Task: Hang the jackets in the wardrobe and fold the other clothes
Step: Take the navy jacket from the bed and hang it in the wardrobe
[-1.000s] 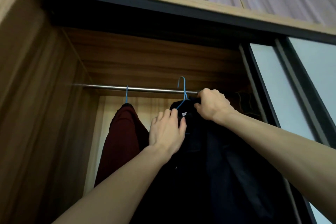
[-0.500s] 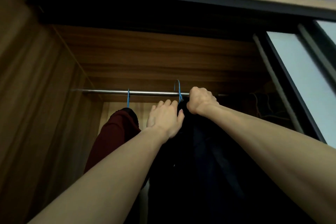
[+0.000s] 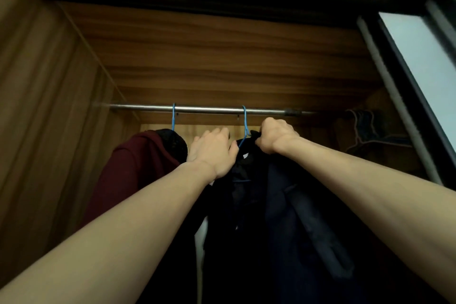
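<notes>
Head view: the dark jacket (image 3: 283,217) hangs by its blue hanger (image 3: 244,122) hooked over the rail (image 3: 209,109), right of the maroon jacket (image 3: 133,170). Right hand (image 3: 276,136) fists the collar; left hand (image 3: 213,153) lies loosely curled against it. Tugging could unhook the hanger.

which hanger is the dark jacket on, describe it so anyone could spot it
Look at the metal rail across the top of the wardrobe. Two blue hooks sit over it; the dark jacket hangs from the right-hand hanger, between both hands. The other hook carries a maroon hoodie.
</notes>
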{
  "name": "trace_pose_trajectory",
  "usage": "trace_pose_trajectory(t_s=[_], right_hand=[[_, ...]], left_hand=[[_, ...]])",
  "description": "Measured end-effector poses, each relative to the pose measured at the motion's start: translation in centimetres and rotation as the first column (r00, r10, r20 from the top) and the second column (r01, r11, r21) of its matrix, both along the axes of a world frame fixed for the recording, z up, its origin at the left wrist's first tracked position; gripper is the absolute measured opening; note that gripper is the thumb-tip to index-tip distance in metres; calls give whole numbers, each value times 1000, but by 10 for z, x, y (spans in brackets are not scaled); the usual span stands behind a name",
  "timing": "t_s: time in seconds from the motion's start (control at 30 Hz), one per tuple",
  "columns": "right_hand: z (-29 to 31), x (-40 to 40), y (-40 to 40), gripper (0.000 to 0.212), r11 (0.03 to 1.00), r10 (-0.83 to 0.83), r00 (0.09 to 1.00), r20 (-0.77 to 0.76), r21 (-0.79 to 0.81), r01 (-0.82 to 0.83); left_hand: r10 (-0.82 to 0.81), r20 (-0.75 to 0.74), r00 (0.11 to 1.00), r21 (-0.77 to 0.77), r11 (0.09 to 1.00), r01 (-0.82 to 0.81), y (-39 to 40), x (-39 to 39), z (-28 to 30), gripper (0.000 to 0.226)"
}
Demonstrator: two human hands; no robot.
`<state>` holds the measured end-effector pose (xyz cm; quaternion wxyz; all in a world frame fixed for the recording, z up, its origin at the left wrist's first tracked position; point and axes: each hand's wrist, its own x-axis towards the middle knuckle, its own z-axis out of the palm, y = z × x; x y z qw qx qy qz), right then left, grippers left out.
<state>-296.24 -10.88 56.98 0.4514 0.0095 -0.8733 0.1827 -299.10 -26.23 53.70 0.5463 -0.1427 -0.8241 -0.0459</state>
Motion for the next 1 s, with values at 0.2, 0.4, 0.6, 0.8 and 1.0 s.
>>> trace_pose_trajectory(t_s=[0.2,0.4,0.6,0.8,1.0], right_hand=[[-6,19,-7,23,973,-132,989,-72,180,143],[-29,42,-8,34,911,-210,973,-97,342,231],[-78,72,-4,63,873,-112,967,-229,442,205],[-140,108,13,73,892,-53,959,-277,419,171],[-198,150,23,74,927,1,970,-245,363,91]], left_hand=[[-86,-13,996,-35,996,86,-7,11,-21,32],[-209,13,978,10,978,209,-18,25,-39,33],[-327,53,943,36,945,326,-29,40,-64,36],[-347,44,937,-10,937,348,-31,71,-101,43],[-400,58,915,78,915,395,-25,114,-161,47]])
